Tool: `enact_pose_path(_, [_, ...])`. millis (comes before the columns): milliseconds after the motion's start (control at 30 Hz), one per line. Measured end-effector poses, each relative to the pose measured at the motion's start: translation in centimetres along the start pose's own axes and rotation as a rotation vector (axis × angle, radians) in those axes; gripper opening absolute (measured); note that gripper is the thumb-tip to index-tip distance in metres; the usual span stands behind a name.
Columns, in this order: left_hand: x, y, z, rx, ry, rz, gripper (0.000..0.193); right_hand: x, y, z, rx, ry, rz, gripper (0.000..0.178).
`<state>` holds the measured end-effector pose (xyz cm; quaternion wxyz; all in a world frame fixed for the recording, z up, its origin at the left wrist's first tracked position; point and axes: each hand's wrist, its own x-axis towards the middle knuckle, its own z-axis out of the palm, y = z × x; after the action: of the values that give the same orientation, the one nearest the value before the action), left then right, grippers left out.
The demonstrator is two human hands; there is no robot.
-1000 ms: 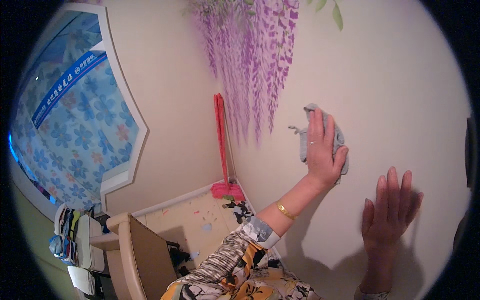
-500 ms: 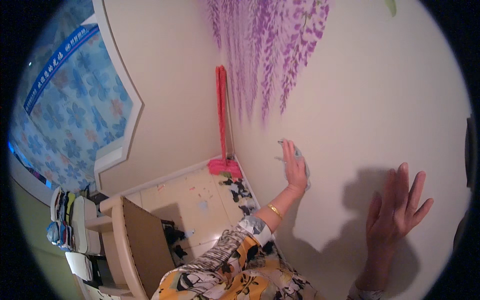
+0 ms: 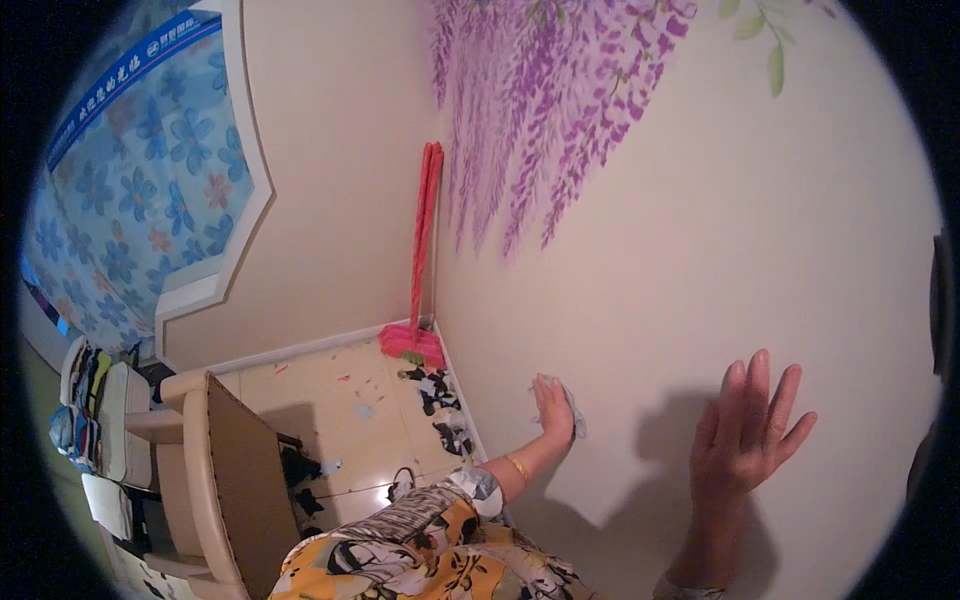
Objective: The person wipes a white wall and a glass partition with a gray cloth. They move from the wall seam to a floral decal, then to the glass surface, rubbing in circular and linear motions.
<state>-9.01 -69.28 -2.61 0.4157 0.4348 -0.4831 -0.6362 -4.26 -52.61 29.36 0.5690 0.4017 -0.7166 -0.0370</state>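
Observation:
My left hand (image 3: pixel 553 409), with a gold bangle at the wrist, lies against the pale wall (image 3: pixel 640 290). Beneath its palm and fingers is a grey-blue cloth (image 3: pixel 577 414), pressed to the wall; its edge shows along the hand's right side. Off to the right, my right hand (image 3: pixel 748 432) has its fingers spread and holds nothing. It is close to the same wall and throws a shadow there; whether the palm touches cannot be made out. Purple hanging flowers (image 3: pixel 550 110) are painted on the wall above my left hand.
A red-handled broom (image 3: pixel 412 345) leans in the corner. Dark scraps (image 3: pixel 440 400) litter the tiled floor along the skirting. A beige chair-like piece (image 3: pixel 235 470) stands at lower left, near stacked folded cloths (image 3: pixel 85 405). Behind it hangs a blue flowered curtain (image 3: pixel 150 190). A shoe (image 3: pixel 402 485) shows below.
My left hand and the cloth have slid down the wall, farther below the painted flowers. The view has shifted a little. My right hand stays nearly in place, fingers still spread.

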Motion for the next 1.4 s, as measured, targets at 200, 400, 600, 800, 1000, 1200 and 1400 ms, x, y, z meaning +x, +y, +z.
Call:
enact_pose_path(200, [-3.9, 9.8, 0.5, 0.073, -0.004, 0.587, 0.066, 0.0, -0.1, -0.1, 0.036, 0.047, -0.020, 0.037])
enact_pose_path(400, [-3.8, 17.6, 0.4, 0.076, -0.065, 1.015, 0.069, -0.4, 0.4, 0.4, 0.061, 0.100, -0.029, 0.035])
enact_pose_path(600, [0.5, 21.3, -0.3, 0.035, -0.028, 1.140, 0.066, -0.3, 0.3, -0.4, 0.047, 0.093, -0.015, 0.031])
enact_pose_path(800, [4.9, 17.9, -0.8, 0.043, 0.048, 1.025, 0.060, -0.3, -0.1, -0.6, 0.029, 0.084, 0.011, 0.028])
enact_pose_path(1000, [8.8, 11.8, -1.7, 0.049, 0.047, 0.722, 0.061, -0.2, 0.0, -0.7, -0.023, 0.065, 0.021, 0.028])
enact_pose_path(1200, [9.0, 3.9, -2.1, -0.048, 0.025, 0.252, 0.060, -0.4, 0.4, -0.5, -0.056, 0.081, -0.007, 0.029])
enact_pose_path(1400, [3.4, 3.1, -0.8, 0.018, -0.012, 0.114, 0.063, -0.2, 0.2, 0.3, 0.005, 0.073, -0.006, 0.029])
